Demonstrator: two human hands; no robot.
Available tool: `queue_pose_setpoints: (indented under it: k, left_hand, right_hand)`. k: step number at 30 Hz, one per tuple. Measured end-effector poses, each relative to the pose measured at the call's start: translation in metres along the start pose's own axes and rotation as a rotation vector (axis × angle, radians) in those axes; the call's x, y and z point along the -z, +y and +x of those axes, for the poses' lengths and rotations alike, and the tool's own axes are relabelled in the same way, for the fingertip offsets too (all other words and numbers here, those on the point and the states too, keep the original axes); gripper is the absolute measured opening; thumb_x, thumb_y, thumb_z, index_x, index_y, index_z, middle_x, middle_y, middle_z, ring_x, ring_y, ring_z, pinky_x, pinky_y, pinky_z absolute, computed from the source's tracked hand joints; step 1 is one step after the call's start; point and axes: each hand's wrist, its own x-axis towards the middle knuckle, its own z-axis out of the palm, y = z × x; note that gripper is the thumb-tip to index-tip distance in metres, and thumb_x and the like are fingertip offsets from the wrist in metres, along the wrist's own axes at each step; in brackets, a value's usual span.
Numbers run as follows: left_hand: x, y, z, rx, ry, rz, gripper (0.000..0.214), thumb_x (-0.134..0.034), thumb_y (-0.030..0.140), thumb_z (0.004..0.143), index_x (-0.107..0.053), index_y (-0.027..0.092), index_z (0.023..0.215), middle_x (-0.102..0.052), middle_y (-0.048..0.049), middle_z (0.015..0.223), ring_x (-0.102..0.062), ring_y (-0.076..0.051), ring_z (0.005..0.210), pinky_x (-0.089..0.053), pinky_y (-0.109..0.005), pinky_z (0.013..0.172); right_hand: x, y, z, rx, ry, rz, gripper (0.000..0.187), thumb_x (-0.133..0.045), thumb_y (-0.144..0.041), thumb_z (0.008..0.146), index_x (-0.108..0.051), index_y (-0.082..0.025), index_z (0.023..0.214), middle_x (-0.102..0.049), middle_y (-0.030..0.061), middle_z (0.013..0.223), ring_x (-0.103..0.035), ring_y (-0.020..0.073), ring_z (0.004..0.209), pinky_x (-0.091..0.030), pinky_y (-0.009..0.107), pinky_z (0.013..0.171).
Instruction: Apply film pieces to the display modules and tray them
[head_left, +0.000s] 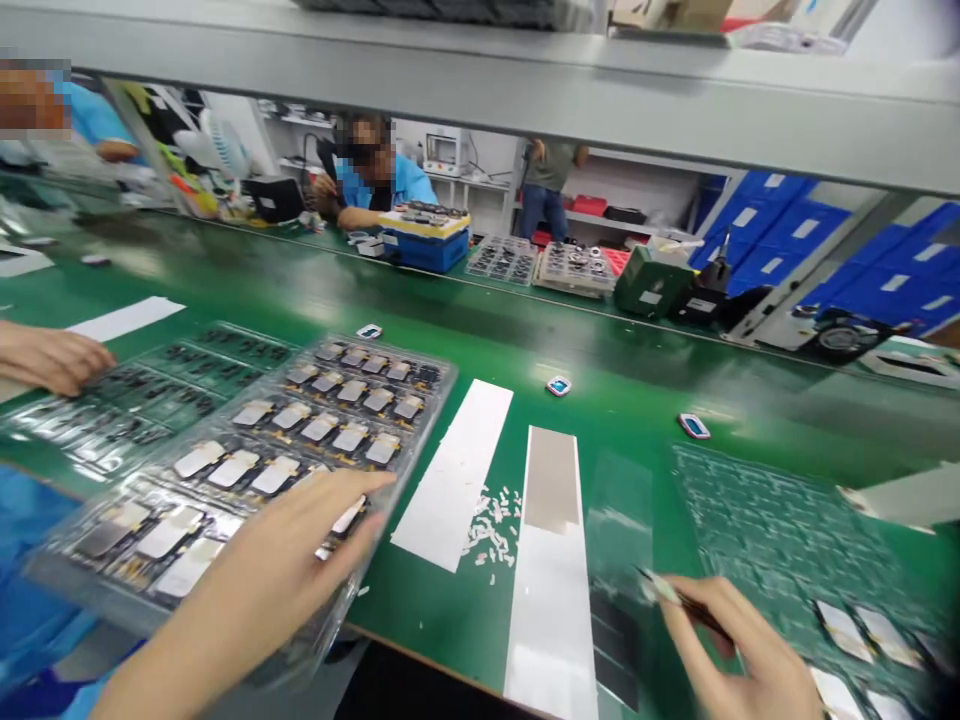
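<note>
My left hand [300,540] reaches over the right side of a clear plastic tray [442,385]. The tray carries rows of small flat parts with white faces [276,474]. Thumb and forefinger are apart, with one small part [349,516] showing in the gap; it seems to lie in the tray. At the lower right, my right hand [739,640] is closed around dark tweezers [701,612], tips pointing left. Those tips are by a clear film sheet [621,515] and a dark strip [615,650]; whether they grip anything is too blurred to tell.
Two white strips [459,465] [551,600] lie mid-bench, with white scraps [495,525] between them. A second clear tray [780,520] at right holds several parts. A co-worker's hand [52,355] is at far left near another tray [172,385]. A shelf [480,90] spans above.
</note>
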Motion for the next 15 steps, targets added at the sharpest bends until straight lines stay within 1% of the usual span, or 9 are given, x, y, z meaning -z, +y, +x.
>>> queue_pose_setpoints:
  k: [2,4,7,9,10,11,13,15]
  left_hand:
    - [0.010,-0.005,0.011,0.000,-0.059,0.101,0.040,-0.043,0.046,0.099,-0.065,0.023,0.123,-0.072,-0.0082,0.120,-0.067,-0.031,0.109,-0.054,-0.042,0.091]
    - [0.018,-0.007,0.028,0.009,-0.105,0.194,0.044,-0.039,0.046,0.099,-0.066,0.019,0.124,-0.071,-0.0107,0.122,-0.066,-0.034,0.111,-0.053,-0.046,0.091]
    - [0.024,-0.013,0.068,0.087,-0.195,0.304,0.042,-0.037,0.037,0.099,-0.067,0.019,0.123,-0.072,-0.0105,0.121,-0.067,-0.034,0.108,-0.054,-0.045,0.089]
    - [0.021,-0.025,0.101,0.153,-0.248,0.357,0.038,-0.039,0.031,0.099,-0.068,0.019,0.120,-0.075,-0.0101,0.112,-0.070,-0.033,0.101,-0.054,-0.044,0.086]
    - [0.017,-0.034,0.118,0.167,-0.258,0.363,0.035,-0.041,0.029,0.099,-0.067,0.019,0.121,-0.075,-0.0100,0.107,-0.071,-0.032,0.098,-0.054,-0.043,0.086]
    - [0.012,-0.044,0.134,0.175,-0.265,0.365,0.034,-0.044,0.026,0.099,-0.064,0.018,0.125,-0.075,-0.0101,0.107,-0.070,-0.031,0.098,-0.054,-0.043,0.087]
    - [0.001,-0.066,0.164,0.164,-0.283,0.356,0.032,-0.051,0.025,0.099,-0.059,0.017,0.129,-0.070,-0.0106,0.116,-0.067,-0.027,0.104,-0.053,-0.044,0.091]
    - [-0.009,-0.085,0.187,0.138,-0.339,0.340,0.033,-0.059,0.030,0.098,-0.058,0.016,0.127,-0.064,-0.0107,0.123,-0.065,-0.025,0.106,-0.054,-0.046,0.091]
  right_hand:
    - [-0.018,-0.002,0.007,-0.022,0.009,0.004,0.019,-0.059,-0.042,0.091,-0.066,-0.024,0.087,-0.064,0.0005,0.075,-0.061,0.0130,0.059,-0.049,0.020,0.054]
    - [-0.033,-0.002,0.011,-0.052,0.043,-0.007,0.023,-0.057,-0.043,0.093,-0.065,-0.023,0.085,-0.061,-0.0007,0.073,-0.058,0.0126,0.059,-0.047,0.020,0.056]
    - [-0.047,-0.002,0.009,-0.030,0.080,-0.014,0.026,-0.055,-0.045,0.094,-0.064,-0.023,0.084,-0.057,-0.0015,0.069,-0.055,0.0128,0.058,-0.044,0.022,0.055]
    - [-0.050,-0.002,0.007,0.008,0.088,-0.004,0.025,-0.055,-0.044,0.094,-0.064,-0.023,0.084,-0.056,-0.0017,0.069,-0.054,0.0128,0.057,-0.043,0.022,0.054]
    - [-0.051,-0.001,0.006,0.019,0.095,-0.002,0.024,-0.055,-0.043,0.094,-0.064,-0.022,0.084,-0.056,-0.0019,0.068,-0.054,0.0127,0.057,-0.042,0.022,0.054]
    - [-0.051,0.000,0.005,0.020,0.106,-0.005,0.023,-0.055,-0.041,0.094,-0.064,-0.022,0.084,-0.056,-0.0020,0.068,-0.054,0.0125,0.057,-0.043,0.022,0.055]
    - [-0.051,0.002,0.003,0.012,0.135,-0.012,0.021,-0.056,-0.039,0.094,-0.064,-0.022,0.084,-0.056,-0.0020,0.069,-0.055,0.0122,0.057,-0.044,0.021,0.056]
    - [-0.050,0.004,0.000,0.012,0.148,-0.010,0.018,-0.057,-0.036,0.094,-0.064,-0.022,0.085,-0.058,-0.0016,0.071,-0.056,0.0119,0.058,-0.045,0.021,0.058]
